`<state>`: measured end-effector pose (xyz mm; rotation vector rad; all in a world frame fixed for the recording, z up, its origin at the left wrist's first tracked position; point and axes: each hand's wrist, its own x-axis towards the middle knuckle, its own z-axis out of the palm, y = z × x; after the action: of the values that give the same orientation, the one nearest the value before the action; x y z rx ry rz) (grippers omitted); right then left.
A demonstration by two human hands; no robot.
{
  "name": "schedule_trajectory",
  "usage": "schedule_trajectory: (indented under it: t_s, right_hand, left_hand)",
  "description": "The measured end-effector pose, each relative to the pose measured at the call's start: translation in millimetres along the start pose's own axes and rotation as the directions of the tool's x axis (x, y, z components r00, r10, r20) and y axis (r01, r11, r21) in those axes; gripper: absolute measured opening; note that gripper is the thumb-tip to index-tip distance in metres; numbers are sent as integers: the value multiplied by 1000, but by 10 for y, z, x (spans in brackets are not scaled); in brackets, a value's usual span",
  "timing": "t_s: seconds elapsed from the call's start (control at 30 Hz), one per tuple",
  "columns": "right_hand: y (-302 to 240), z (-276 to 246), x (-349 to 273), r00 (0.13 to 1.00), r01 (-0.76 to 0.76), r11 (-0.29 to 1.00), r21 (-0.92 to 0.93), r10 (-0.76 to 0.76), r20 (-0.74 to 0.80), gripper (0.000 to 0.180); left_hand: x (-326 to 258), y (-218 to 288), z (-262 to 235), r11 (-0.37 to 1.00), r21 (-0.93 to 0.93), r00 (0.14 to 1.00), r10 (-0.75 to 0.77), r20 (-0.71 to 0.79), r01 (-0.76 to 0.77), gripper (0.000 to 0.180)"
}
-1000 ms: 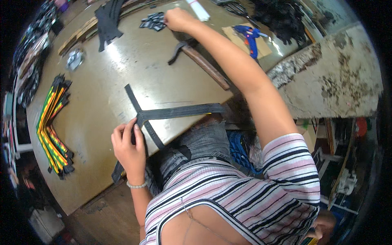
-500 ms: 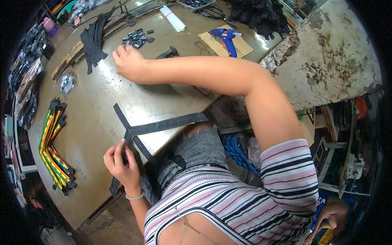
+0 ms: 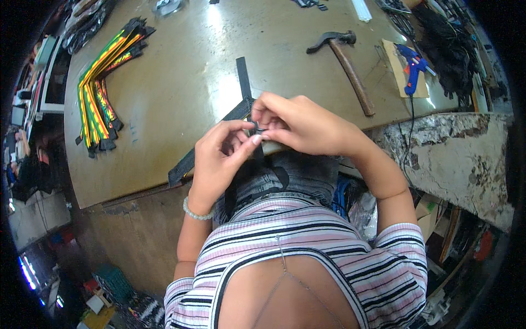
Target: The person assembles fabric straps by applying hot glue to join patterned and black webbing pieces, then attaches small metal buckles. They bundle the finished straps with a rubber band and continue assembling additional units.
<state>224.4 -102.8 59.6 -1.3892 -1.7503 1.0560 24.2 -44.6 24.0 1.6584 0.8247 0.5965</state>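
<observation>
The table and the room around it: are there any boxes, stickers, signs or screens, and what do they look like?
Cardboard sheet: flat tan rectangle under the blue glue gun, far right of the table.
Cardboard boxes: small, yellowish, on the floor at lower left.
No signs or screens can be made out.

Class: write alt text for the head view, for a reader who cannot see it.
Left hand and right hand pinch a small dark piece onto joined black straps at a table edge. A hammer, blue glue gun and striped straps lie farther off.
</observation>
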Motion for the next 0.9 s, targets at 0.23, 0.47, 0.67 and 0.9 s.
schedule_trajectory:
  t_s: [0.23, 0.47, 0.67, 0.9]
  right_hand:
    - [67, -2, -139, 994, -99, 987, 129, 104, -27, 30]
    - [304, -281, 5, 977, -2, 1000, 13, 5, -214, 22]
    - [843, -1188, 692, 836, -318, 813, -487, -1, -549, 26]
    - [1026, -959, 2063, 917, 35, 827, -561, -249, -310, 25]
  left_hand:
    - [-13, 22, -28, 999, 48, 994, -17, 112, 12, 13]
    - [82, -22, -15, 955, 213, 968, 231, -99, -206, 12]
    - [151, -141, -67, 869, 476, 961, 232, -151, -135, 11]
    - [147, -296, -66, 824, 490, 905, 400, -145, -286, 10]
